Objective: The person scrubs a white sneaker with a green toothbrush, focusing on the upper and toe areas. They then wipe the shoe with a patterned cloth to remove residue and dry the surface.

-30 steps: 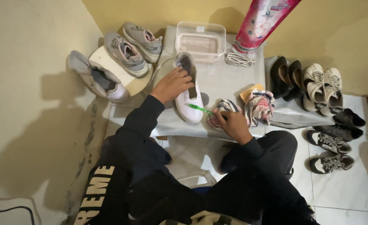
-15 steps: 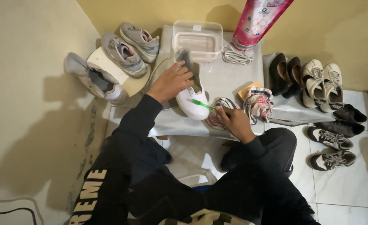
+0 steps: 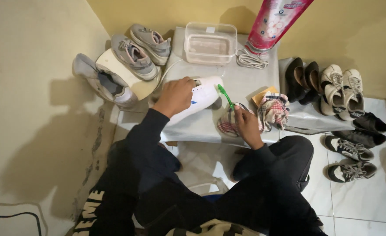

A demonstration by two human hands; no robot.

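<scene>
A white sneaker (image 3: 199, 98) lies on its side on the low grey table (image 3: 250, 81), and my left hand (image 3: 175, 94) grips it at the collar. My right hand (image 3: 245, 124) holds a green toothbrush (image 3: 224, 95), its head pointing up beside the toe of the white sneaker. Under that hand lies a plaid cloth (image 3: 228, 124), and a second plaid cloth (image 3: 274, 111) sits just to its right.
A clear plastic tub (image 3: 210, 43), loose white laces (image 3: 250, 59) and a pink bag (image 3: 274, 22) stand at the table's back. Grey sneakers (image 3: 134, 54) lie on the left, one (image 3: 99, 81) on the floor. Black and white shoes (image 3: 328, 85) and dark sneakers (image 3: 350, 148) fill the right.
My left hand has rolled the white sneaker from upright onto its side. My right hand has swung the toothbrush from pointing left at the shoe to pointing upward.
</scene>
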